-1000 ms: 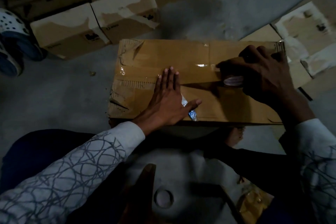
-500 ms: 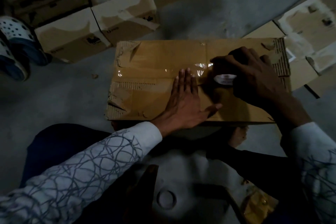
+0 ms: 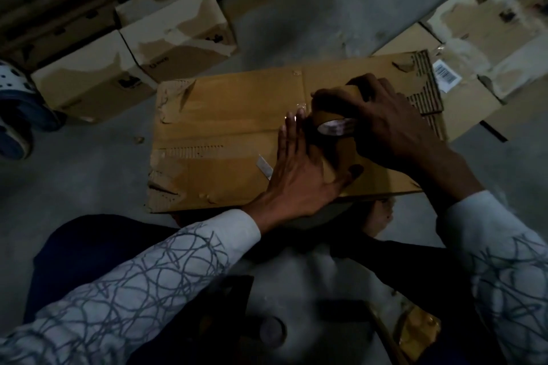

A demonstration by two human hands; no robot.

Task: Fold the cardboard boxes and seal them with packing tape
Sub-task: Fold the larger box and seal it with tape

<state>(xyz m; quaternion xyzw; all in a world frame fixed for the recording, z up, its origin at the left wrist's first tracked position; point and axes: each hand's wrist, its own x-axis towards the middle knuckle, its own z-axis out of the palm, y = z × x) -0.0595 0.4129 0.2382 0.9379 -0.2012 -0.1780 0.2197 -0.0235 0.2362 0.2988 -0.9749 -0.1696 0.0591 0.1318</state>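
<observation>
A worn brown cardboard box (image 3: 225, 115) lies closed on the concrete floor in front of me, its top flaps meeting along a centre seam. My left hand (image 3: 299, 175) lies flat on the top with straight fingers, pressing beside the seam. My right hand (image 3: 382, 124) grips a roll of brown packing tape (image 3: 335, 124) held against the seam just right of my left fingertips. Shiny tape shows on the seam at the roll. A small blade-like strip (image 3: 264, 167) lies on the box by my left hand.
Folded boxes (image 3: 166, 38) stand at the back left, next to a blue and white shoe (image 3: 14, 109). Flattened cardboard with a barcode label (image 3: 447, 77) lies at the right. My bare foot (image 3: 376, 216) shows under the box's near edge. A scrap of crumpled tape (image 3: 418, 332) lies at bottom right.
My left hand has slid to the right along the box top toward the roll. My right hand with the tape roll has shifted a little to the left on the seam.
</observation>
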